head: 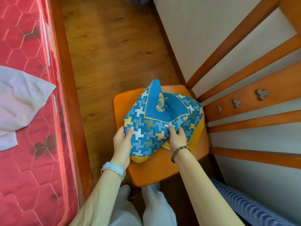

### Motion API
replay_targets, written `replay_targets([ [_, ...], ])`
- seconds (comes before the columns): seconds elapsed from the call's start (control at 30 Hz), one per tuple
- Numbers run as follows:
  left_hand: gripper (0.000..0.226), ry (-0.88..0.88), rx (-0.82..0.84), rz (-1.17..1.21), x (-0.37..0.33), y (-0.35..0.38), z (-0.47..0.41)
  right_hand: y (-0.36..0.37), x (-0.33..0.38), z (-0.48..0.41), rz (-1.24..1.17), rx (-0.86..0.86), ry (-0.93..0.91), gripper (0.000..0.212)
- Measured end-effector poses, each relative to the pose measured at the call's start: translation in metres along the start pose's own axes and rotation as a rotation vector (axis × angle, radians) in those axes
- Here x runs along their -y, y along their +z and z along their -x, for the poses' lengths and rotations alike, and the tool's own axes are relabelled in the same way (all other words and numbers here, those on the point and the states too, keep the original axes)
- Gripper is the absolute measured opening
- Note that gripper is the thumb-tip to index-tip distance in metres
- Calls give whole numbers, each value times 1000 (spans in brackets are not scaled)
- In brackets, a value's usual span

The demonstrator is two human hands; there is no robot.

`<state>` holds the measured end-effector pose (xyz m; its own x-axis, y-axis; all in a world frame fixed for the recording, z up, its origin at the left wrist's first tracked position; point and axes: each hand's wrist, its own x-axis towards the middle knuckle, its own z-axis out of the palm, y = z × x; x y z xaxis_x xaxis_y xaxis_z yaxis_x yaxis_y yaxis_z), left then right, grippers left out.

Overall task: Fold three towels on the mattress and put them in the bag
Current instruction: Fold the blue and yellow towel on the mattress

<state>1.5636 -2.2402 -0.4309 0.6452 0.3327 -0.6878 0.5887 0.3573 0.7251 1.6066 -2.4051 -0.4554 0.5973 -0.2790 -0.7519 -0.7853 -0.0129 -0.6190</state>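
A blue bag (pixel 162 121) with a yellow, white and green cross pattern and a yellow lining sits on an orange chair seat (pixel 154 168). My left hand (pixel 122 141) grips the bag's near left edge. My right hand (pixel 177 136) pinches its near rim a little to the right. At the left lies a red quilted mattress (pixel 24 160) with a white towel (pixel 19 101) spread on it. What is inside the bag is hidden.
The chair's slatted wooden back (pixel 244 101) rises at the right against a white wall (pixel 203 30). An orange bed frame rail (pixel 71 95) borders the mattress. Wooden floor (pixel 114 54) runs between bed and chair. A blue ribbed fabric (pixel 244 204) lies at the lower right.
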Motion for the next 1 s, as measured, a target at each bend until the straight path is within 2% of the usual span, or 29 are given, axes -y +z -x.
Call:
replay_targets([
  [0.03,27,12,-7,15,-8,-1,8,-3,2,7,-35,4,-20,82],
  [0.13,28,48,-30,53,-34,-4,33,-11,25,39,-29,31,-68,55],
  [0.23,26,78,-49,82,-65,-11,62,-14,63,86,-7,64,-95,37],
  [0.37,22,136,-79,135,-105,-34,99,-7,95,133,-57,135,-121,22],
  [0.43,22,164,-103,164,-121,-52,115,4,108,159,-54,190,-157,23],
  [0.57,19,215,-177,223,-140,-91,138,29,121,203,-10,282,-221,46],
  [0.83,16,218,-330,405,-138,-181,179,87,112,277,-15,485,-277,27],
  [1.0,20,206,-365,519,-118,-241,209,128,85,318,76,557,-320,47],
])
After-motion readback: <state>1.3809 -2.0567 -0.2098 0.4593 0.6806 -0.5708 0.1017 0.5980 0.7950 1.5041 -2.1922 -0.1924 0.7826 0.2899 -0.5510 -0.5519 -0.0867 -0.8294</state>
